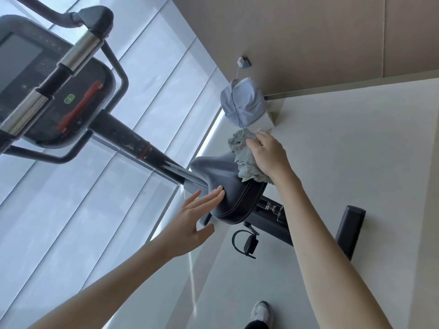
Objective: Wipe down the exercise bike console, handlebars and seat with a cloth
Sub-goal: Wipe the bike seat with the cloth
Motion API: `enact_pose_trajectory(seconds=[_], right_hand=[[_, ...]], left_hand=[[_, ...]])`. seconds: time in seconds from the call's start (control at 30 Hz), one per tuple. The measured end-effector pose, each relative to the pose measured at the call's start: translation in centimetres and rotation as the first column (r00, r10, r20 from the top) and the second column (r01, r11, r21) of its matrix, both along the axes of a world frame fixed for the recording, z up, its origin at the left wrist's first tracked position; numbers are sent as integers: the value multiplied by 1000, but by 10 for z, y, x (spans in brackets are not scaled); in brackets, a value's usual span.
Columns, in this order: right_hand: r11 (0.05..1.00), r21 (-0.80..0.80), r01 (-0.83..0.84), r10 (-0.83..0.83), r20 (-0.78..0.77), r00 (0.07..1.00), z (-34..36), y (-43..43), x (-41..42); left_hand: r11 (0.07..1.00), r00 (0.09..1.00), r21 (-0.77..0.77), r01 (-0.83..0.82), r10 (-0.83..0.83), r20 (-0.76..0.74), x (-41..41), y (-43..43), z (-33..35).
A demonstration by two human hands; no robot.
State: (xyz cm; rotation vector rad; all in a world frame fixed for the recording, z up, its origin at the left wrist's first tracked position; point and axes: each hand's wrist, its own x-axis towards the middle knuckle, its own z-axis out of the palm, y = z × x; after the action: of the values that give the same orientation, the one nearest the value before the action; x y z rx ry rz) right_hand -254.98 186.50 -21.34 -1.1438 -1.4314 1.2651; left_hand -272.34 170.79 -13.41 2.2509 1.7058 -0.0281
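Item 1: seat [228, 186], black, padded, with pale stitching, mounted on the bike frame below the console. Its narrow end points toward the console post.

Item 2: cloth [242, 160], grey-green, fluffy and bunched. It lies on the seat's far edge, under and ahead of the right hand's fingers, with a ragged fold hanging out below the palm.

Item 3: right hand [269, 155]. The fingers are curled down over the cloth and grip it against the seat. The knuckles face up.

Item 4: left hand [193, 219]. 4 fingers are straight and close together, with the fingertips [219, 191] touching the seat's near side. The thumb is spread apart below them. It holds nothing and lies well apart from the cloth, with the seat's top between.

Item 5: console [50, 91], dark, with a grey screen, a green button and a red strip, at upper left.

Item 6: handlebars [79, 52], black with 2 chrome sleeves, crossing in front of the console.

Item 7: pedal [248, 243] with strap, below the seat.

Item 8: pale blue bag [244, 103], on the floor by the wall corner, just beyond the cloth in view.

Item 9: white shoe [261, 309], bottom edge.
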Motion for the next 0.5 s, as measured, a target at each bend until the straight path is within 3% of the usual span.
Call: enact_pose_trajectory(seconds=[0.3,0.5], right_hand=[[959,150,241,-226,-110,968,-13,-41,-14],[872,151,467,-449,-137,883,-26,-99,-50]], left_hand=[[973,971,15,231,-232,66,-27,19,0],[856,856,79,510,-515,53,-59,41,-8]])
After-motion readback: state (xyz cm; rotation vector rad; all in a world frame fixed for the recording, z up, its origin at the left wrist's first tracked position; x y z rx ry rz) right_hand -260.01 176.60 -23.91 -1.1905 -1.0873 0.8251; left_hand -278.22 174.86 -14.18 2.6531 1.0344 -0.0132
